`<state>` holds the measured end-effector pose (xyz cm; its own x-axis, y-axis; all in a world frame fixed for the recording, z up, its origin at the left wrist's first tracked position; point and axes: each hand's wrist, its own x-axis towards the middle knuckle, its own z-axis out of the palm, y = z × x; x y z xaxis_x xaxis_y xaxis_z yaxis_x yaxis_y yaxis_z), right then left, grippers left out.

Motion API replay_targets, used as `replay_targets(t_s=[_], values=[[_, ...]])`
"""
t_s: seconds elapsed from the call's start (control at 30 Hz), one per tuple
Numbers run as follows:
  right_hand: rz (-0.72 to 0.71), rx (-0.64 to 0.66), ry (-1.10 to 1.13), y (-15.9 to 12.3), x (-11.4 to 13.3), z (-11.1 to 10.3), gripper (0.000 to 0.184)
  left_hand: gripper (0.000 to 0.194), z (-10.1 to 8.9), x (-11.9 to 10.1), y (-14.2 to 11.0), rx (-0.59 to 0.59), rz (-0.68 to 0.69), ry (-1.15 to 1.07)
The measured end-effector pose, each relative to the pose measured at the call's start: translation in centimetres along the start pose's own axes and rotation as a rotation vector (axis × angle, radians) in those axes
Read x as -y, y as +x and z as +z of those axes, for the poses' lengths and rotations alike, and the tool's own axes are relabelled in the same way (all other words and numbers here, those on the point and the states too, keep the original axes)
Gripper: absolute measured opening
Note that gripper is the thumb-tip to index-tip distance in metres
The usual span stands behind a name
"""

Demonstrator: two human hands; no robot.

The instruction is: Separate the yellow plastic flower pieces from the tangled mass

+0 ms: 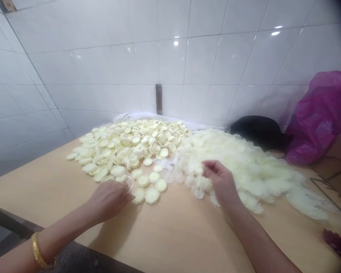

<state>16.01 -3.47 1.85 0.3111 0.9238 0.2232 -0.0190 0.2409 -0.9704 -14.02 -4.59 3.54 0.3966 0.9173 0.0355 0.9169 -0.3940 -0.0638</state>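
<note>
Right hand: your right hand (221,182) rests on the near edge of the fluffy heap of pale cream feathery petal pieces (252,170), fingers curled shut around a small pinch of them.
Left hand: your left hand (109,199) lies knuckles up on the tan table top (173,235), fingers bent inward; a thin clear ring (130,183) shows at the fingertips, and I cannot tell whether you grip it.
Loose discs: a few round cream ribbed plastic discs (152,195) sit just beyond your left fingertips, between your two hands.
Disc pile: the wide mound of the same cream ribbed discs (130,146) spreads beyond your left fingers, touching the feathery heap on its right.
Wrist: a gold bangle (37,252) circles your left wrist.
Beyond the right fingers: a black bundle (258,131) and a crumpled magenta plastic bag (321,117) lie against the white tiled wall (173,57).
</note>
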Motion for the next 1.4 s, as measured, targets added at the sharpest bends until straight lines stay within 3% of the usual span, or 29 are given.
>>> replay_targets(t_s=[0.17,0.33,0.4,0.5,0.57,0.63,0.77,0.87,0.9,0.97,1.07,1.17,1.3,1.4], values=[[-0.006,0.009,0.011,-0.1,0.1,0.1,0.016,0.041,1.0,0.3,0.0,-0.067,0.072,0.015],[0.019,0.020,-0.017,-0.2,0.5,0.1,0.016,0.034,0.2,0.9,-0.5,-0.126,0.155,-0.052],[0.024,0.014,-0.016,-0.2,0.6,0.1,0.016,0.028,-0.4,1.0,-0.8,-0.236,0.197,-0.051],[0.035,0.012,0.020,-0.2,0.6,0.1,0.015,0.019,-1.5,-0.2,-0.8,-0.510,0.271,-0.037],[0.049,0.025,0.061,-0.2,0.3,0.3,0.016,0.012,-2.1,-2.4,-0.2,-0.668,0.337,-0.101],[0.061,0.045,0.117,-0.2,0.0,0.4,0.018,0.014,-2.3,-5.6,1.0,-0.717,0.448,-0.234],[0.125,0.134,0.276,-0.2,-0.5,0.5,0.022,0.034,-0.8,-11.9,4.6,-0.653,0.658,-0.397],[0.181,0.168,0.387,-0.2,-0.2,0.3,0.023,0.042,1.0,-14.2,7.1,-0.612,0.733,-0.593],[0.182,0.170,0.405,-0.2,0.0,0.2,0.022,0.041,1.4,-14.4,7.7,-0.605,0.682,-0.695],[0.148,0.185,0.403,-0.1,0.4,0.1,0.020,0.035,1.7,-14.5,8.5,-0.582,0.453,-0.940],[0.039,0.222,0.313,-0.1,0.5,0.0,0.017,0.032,1.2,-14.2,9.0,-0.329,0.138,-1.362],[-0.038,0.205,0.141,-0.1,0.4,-0.1,0.014,0.031,0.6,-14.2,9.1,-0.103,0.056,-1.678],[-0.123,0.187,-0.095,-0.3,0.3,-0.1,0.014,0.030,0.8,-14.1,9.2,-0.007,-0.117,-1.938],[-0.127,0.203,-0.121,-0.5,0.2,0.0,0.017,0.023,1.1,-13.8,9.5,0.092,-0.202,-2.024]])
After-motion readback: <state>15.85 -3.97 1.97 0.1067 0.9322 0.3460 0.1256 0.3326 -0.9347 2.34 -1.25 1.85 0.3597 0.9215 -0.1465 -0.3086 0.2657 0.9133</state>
